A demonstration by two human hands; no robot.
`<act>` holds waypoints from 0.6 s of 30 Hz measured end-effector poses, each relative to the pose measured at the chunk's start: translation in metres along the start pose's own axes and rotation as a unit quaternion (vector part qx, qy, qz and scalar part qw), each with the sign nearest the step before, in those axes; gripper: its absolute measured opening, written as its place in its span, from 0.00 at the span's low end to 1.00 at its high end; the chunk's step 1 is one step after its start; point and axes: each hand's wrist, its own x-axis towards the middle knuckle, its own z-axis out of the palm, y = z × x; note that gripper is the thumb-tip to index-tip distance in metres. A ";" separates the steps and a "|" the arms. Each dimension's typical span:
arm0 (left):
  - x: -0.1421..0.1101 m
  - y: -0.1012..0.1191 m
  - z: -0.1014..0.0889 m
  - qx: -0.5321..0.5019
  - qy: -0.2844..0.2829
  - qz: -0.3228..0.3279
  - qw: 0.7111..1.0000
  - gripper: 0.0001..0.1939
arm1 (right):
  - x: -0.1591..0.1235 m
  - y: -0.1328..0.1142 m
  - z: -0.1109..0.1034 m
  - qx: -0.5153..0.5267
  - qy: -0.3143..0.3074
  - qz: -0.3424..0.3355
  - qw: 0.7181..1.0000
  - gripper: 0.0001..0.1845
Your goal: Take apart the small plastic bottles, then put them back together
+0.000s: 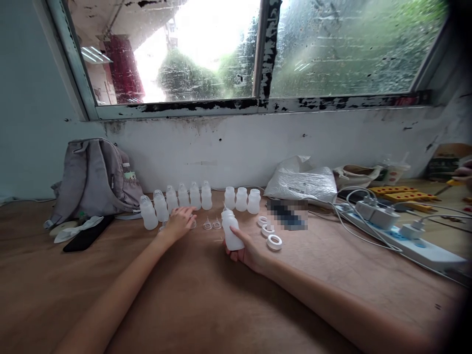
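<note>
My right hand [249, 250] is wrapped round a frosted white baby bottle [232, 233], held slightly tilted above the table. A small clear piece [226, 209] stands at its mouth; how it is seated is too small to tell. My left hand [179, 223] hovers over or rests on the table in front of the row of bottles, fingers stretched out and palm down. Close to its fingertips are small clear ring-based pieces with thin stems [207, 225]. Behind it, several bottles with clear tops [183, 195] stand upright. Three open-necked bottles [241, 199] are to their right.
Three white rings [274, 242] lie right of the held bottle, beside a blurred-out dark object [289, 215]. A power strip [413, 241] with chargers and cables runs along the right. A silvery bag [302, 182], a grey backpack [96, 177] and a black phone-like slab [88, 233] border the back and left.
</note>
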 end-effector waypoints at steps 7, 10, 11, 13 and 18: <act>0.000 -0.021 -0.004 0.003 0.018 -0.034 0.999 0.03 | 0.005 -0.002 -0.010 0.024 -0.032 0.014 0.999 0.18; 0.007 -0.012 -0.010 -0.017 0.015 -0.032 0.999 0.06 | 0.003 0.000 -0.008 0.015 -0.035 0.003 0.999 0.17; 0.009 -0.008 -0.013 -0.030 0.009 -0.030 0.999 0.08 | 0.002 0.000 -0.007 0.010 -0.034 -0.001 0.999 0.16; 0.013 0.001 -0.020 -0.090 -0.014 -0.034 0.995 0.13 | 0.001 -0.001 -0.006 -0.005 -0.036 -0.008 0.999 0.15; 0.015 0.020 -0.032 -0.274 -0.068 -0.062 0.957 0.21 | -0.002 -0.003 -0.003 -0.049 -0.048 -0.009 0.998 0.15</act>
